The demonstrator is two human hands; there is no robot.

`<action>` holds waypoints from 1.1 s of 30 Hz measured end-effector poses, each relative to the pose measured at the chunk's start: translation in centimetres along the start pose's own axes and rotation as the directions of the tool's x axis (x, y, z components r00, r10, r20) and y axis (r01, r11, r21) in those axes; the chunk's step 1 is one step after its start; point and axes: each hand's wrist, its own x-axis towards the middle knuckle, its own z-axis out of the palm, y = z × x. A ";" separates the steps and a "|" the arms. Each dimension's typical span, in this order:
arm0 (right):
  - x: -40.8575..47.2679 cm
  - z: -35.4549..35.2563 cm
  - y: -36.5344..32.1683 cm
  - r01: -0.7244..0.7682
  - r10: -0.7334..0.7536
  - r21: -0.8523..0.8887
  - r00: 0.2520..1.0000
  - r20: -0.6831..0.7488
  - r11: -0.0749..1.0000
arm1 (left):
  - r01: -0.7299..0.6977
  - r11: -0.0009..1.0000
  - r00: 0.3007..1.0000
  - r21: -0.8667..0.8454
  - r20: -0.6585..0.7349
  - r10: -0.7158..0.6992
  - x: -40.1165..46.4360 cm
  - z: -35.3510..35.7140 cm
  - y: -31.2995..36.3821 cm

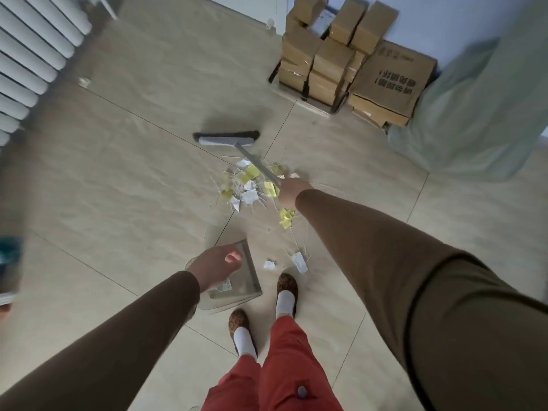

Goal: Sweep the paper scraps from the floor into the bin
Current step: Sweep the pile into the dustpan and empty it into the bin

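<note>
**Broom and dustpan over a scrap pile**

On the pale, faintly veined floor tiles [133, 179] lies a loose heap of paper scraps [252, 185], yellow and white crumpled bits mixed with thin pale slivers; a few white strays [299, 261] lie nearer the feet. Beyond the heap rests the broom [226, 139], its flat grey head edged with dark bristles, its slim grey handle slanting back over the scraps to the right hand [289, 191], which grips it. The left hand [215, 268] holds the top of a grey, flat-fronted dustpan [237, 287], fingers curled around its handle; a small label on the pan is too blurred to read. No bin can be made out.

Stacked brown cardboard boxes [350, 60] stand against the far wall, the largest printed with dark characters, upside down and unreadable. A ribbed white radiator [32, 54] runs along the left, and pale green fabric [474, 114] hangs at right. Leopard-patterned slippers [287, 284] and red trousers show below.
</note>
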 end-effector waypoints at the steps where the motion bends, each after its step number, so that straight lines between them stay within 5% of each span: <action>1: 0.0 0.5 -0.5 0.017 -0.017 -0.044 1.000 0.007 0.999 | 0.012 1.000 1.000 -0.011 0.002 -0.012 -0.1 0.1 -0.5; 8: -3.4 4.0 1.2 0.138 -0.109 -0.346 0.989 0.102 0.928 | 0.007 0.999 0.999 0.036 0.050 -0.009 -1.1 0.1 -3.5; 13: -5.9 1.7 5.5 0.216 -0.212 -0.665 0.973 0.088 0.715 | -0.030 0.997 0.997 0.065 0.068 0.026 -2.5 -0.2 -4.9; 25: -16.2 -8.8 12.9 0.041 -0.106 -0.931 0.994 0.003 0.362 | -0.084 0.989 0.994 0.120 0.073 0.076 -4.9 -0.7 -6.0; 33: -21.7 -12.3 18.8 -0.103 -0.045 -0.837 0.987 -0.151 0.537 | -0.169 0.979 0.985 0.116 0.061 0.163 -3.9 -1.5 -2.4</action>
